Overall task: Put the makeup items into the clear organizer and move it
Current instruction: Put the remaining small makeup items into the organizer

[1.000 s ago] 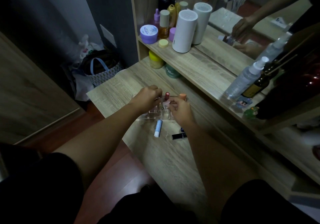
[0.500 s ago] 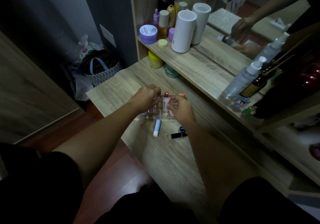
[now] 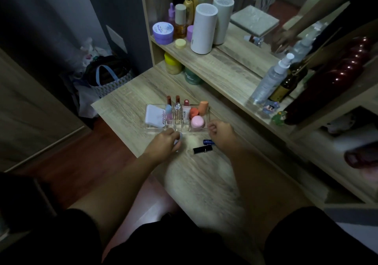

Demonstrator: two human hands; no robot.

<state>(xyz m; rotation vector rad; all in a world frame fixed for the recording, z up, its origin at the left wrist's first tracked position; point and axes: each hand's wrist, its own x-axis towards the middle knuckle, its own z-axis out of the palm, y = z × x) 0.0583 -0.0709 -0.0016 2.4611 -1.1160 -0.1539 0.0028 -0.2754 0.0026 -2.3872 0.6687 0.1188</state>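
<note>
The clear organizer (image 3: 151,129) sits mid-table and holds a white compact (image 3: 155,115), several upright lipsticks (image 3: 177,100), a small tube (image 3: 185,113), orange sponges (image 3: 202,107) and a pink jar (image 3: 198,122). My left hand (image 3: 164,146) is just in front of it, fingers closed around the light blue tube (image 3: 179,139), which mostly hides under the fingers. My right hand (image 3: 222,134) hovers at the organizer's front right corner with fingers curled and nothing seen in them. A dark blue item (image 3: 208,142) and a black lipstick (image 3: 202,149) lie on the table beside it.
A raised shelf (image 3: 225,70) behind the table carries jars, bottles, a white cylinder (image 3: 203,29) and a spray bottle (image 3: 270,80). A mirror stands behind it. A bag (image 3: 106,76) sits on the floor at the left. The table's near edge runs by my knees.
Both hands pulled back from the organizer toward me, uncovering its contents. My left hand dropped onto the light blue tube lying in front of it.
</note>
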